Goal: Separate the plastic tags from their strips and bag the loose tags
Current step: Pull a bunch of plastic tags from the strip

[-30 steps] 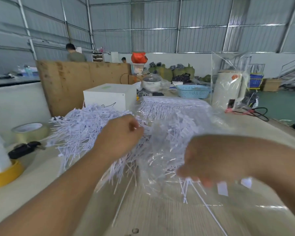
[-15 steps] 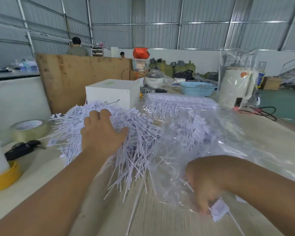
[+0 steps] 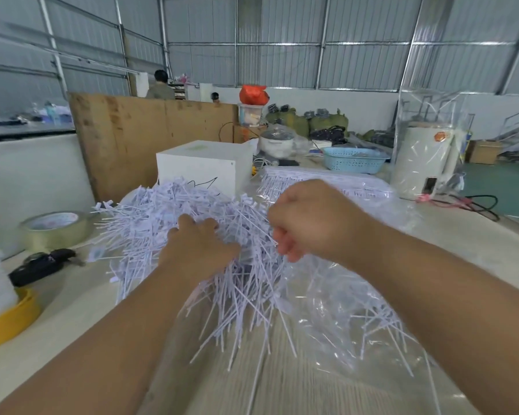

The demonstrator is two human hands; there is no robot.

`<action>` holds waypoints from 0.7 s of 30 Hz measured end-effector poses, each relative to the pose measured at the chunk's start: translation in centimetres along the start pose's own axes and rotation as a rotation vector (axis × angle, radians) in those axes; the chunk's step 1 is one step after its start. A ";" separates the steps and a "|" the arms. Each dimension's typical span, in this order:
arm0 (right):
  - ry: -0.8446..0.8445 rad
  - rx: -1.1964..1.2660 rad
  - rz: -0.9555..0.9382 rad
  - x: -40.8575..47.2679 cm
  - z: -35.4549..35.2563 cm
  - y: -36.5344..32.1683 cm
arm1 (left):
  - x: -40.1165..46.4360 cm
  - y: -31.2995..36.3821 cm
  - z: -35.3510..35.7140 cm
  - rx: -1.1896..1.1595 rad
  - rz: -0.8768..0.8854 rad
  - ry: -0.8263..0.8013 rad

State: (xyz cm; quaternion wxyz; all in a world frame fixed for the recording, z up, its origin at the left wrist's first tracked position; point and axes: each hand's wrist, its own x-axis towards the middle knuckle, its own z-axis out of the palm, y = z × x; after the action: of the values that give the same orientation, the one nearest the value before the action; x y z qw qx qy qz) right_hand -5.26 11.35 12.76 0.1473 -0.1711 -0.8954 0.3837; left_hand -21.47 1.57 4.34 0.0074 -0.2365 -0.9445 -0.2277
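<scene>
A big heap of loose white plastic tags (image 3: 150, 223) lies on the table in front of me. My left hand (image 3: 198, 250) is sunk into the heap, its fingers curled down around a bunch of tags. My right hand (image 3: 309, 220) sits just to the right of it, fingers curled at the edge of the clear plastic bag (image 3: 357, 310), which lies on the table with loose tags inside. What the right fingers hold is hidden. Behind the hands lie tags still on their strips (image 3: 321, 182) under clear film.
A white box (image 3: 204, 166) stands behind the heap. At the left are a tape roll (image 3: 54, 229), a black tool (image 3: 39, 266) and a yellow-based holder (image 3: 6, 322). A blue basket (image 3: 352, 158) and a white wrapped appliance (image 3: 423, 157) stand at the back right, with cables (image 3: 468, 203).
My right hand has risen from the bag's near edge up to the heap beside my left hand. My left hand has pushed deeper into the loose tags.
</scene>
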 end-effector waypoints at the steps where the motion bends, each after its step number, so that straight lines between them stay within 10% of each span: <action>1: -0.049 0.040 0.068 1.0 0.6 0.1 | 0.1 0.0 -0.3 -0.060 -0.021 0.004; 21: -0.123 0.377 0.522 10.1 6.5 3.4 | 1.3 0.0 2.0 -0.463 0.085 0.090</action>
State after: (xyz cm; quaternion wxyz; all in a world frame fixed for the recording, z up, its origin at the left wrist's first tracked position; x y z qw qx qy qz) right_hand -16.23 13.68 7.27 0.0187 -0.3413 -0.7417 0.5771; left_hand -22.42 2.99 2.68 0.0045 -0.2609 -0.8551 -0.4480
